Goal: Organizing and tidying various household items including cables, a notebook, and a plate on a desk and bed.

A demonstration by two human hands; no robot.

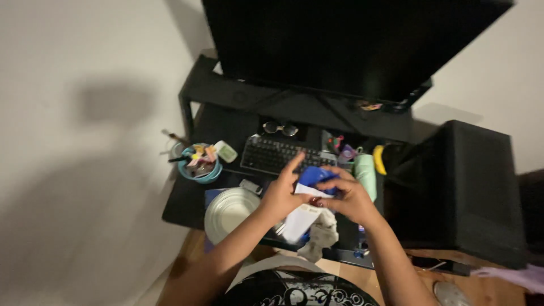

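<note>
Our two hands meet over the front of the black desk [187,209]. The left hand [281,195] is partly closed, its thumb and lower fingers pinching the white paper [302,218], while the index finger sticks up straight. The right hand [347,197] is curled around the blue object [315,175], which sits just above the paper and between both hands; we cannot tell what the object is. The paper hangs down from the hands toward a crumpled white wad [321,233] lying on the desk right below. Just left of the left hand lies a white plate [229,211], and farther left a blue bowl [198,161] stands full of small things. Behind the hands lies a black keyboard [272,154], with glasses [280,128] just beyond it. A pale green cup [366,174] stands just beside the right hand. A big dark monitor [351,45] fills the top of the view, and a black box [479,192] stands at the right.
</note>
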